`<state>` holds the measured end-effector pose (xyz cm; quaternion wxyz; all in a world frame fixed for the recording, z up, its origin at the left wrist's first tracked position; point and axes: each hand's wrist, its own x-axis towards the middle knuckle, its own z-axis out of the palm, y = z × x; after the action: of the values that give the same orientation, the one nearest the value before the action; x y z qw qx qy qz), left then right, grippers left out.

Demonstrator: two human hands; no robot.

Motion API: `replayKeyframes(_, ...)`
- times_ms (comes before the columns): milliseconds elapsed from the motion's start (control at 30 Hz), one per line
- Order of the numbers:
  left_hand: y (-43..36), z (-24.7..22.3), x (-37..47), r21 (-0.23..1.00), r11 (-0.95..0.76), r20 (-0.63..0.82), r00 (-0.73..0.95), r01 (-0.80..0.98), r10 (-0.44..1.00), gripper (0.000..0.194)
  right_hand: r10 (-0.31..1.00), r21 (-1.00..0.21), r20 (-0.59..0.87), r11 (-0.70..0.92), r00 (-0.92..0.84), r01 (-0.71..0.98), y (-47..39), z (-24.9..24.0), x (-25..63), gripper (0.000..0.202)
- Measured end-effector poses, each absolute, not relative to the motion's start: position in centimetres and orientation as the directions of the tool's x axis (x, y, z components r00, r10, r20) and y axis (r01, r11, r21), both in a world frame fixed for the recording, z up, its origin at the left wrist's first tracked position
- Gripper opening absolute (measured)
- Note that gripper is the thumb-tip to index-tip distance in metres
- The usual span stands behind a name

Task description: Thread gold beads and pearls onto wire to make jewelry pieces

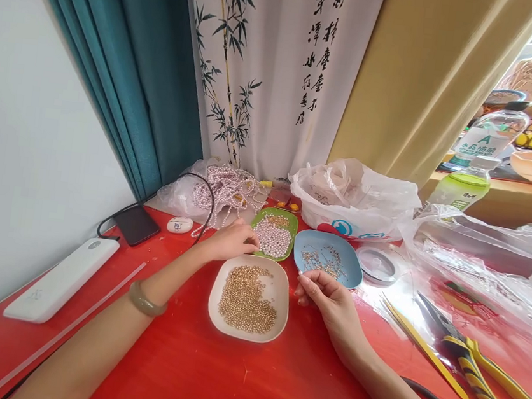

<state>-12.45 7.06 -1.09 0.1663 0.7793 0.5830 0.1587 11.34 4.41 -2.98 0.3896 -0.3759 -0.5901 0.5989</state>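
Observation:
My left hand (237, 240) is at the left edge of the green tray (296, 223), its fingers bent together beside the pink beads (272, 237); what they hold, if anything, is hidden. A pinch of thumb and forefinger closes my right hand (325, 296) on a small pale bead, just below the blue tray (356, 271). That tray holds thin metal pins with beads. Between and below my hands sits a white tray (214, 318) of small gold beads (247, 303).
Pliers (462, 353) and yellow tweezers (426, 349) lie at the right. A wire spool (377, 265) and plastic bags (356, 203) stand behind. A white power bank (62, 279), a black phone (137, 224) and pink bead strands (226, 188) are at the left.

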Motion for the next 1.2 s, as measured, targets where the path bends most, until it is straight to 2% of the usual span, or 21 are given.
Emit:
replayKeyframes(167, 7.3, -0.9, -13.1, 0.552, -0.279, 0.028, 0.317, 0.786, 0.948, 0.014, 0.907, -1.0, 0.014, 0.007, -0.421, -0.018, 4.4, -2.8, 11.4, 0.025)
replayKeyframes(333, 7.2, -0.5, -12.8, 0.703, -0.224, 0.048, 0.269, 0.675, 0.962, 0.009, 0.904, -1.0, 0.023, 0.019, -0.427, -0.014, 4.4, -3.0, 11.4, 0.024)
replayKeyframes(500, 6.2, 0.0, -10.3, 0.895, -0.125, 0.025, 0.232, 0.428, 0.972, 0.016, 0.896, -0.999, 0.04, 0.039, -0.442, -0.01, 4.3, -3.3, 11.3, 0.025)
replayKeyframes(600, 5.6, -0.1, -8.7, 0.962, -0.034, -0.029, 0.226, 0.272, 0.974, 0.02, 0.898, -0.999, 0.051, 0.054, -0.438, -0.005, 4.1, -3.3, 11.3, 0.025)
replayKeyframes(867, 4.9, -0.5, -7.2, 0.991, 0.128, -0.132, 0.211, 0.031, 0.969, 0.021, 0.921, -0.996, 0.058, 0.078, -0.386, 0.038, 3.5, -2.9, 11.2, 0.024)
replayKeyframes(1200, 4.9, -0.5, -7.2, 0.988, 0.156, -0.149, 0.214, -0.014, 0.965, 0.014, 0.927, -0.991, 0.06, 0.1, -0.37, 0.09, 3.5, -3.2, 11.2, 0.023)
